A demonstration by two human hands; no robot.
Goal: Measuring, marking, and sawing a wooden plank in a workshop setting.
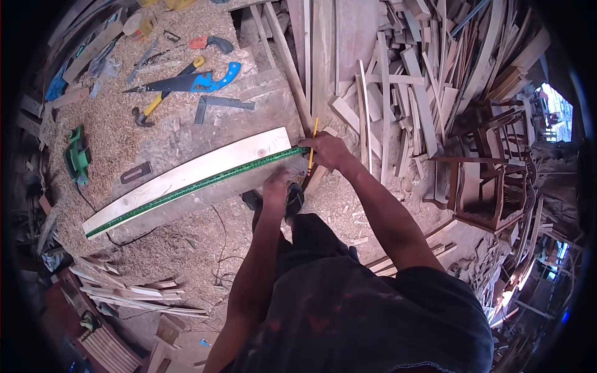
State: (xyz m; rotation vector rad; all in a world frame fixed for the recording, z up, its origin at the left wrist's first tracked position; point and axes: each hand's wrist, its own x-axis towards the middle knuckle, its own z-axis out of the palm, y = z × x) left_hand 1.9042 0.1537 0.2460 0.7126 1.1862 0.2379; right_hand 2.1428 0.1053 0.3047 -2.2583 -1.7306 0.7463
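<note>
A long pale wooden board with a curved far edge lies on the bench, slanting up to the right. Along its near edge stretches a green measuring tape. My right hand is closed at the tape's right end, past the board, and also grips a yellow pencil that sticks out upright between the fingers. My left hand is just on the near side of the tape, towards its right end, fingers curled in. Whatever those fingers hold, if anything, is hidden.
Beyond the board are a blue-handled handsaw, a yellow-handled hammer and a metal square. A green power tool sits at left among shavings. Wood offcuts pile up at right, near a dark wooden chair. A cord crosses the floor.
</note>
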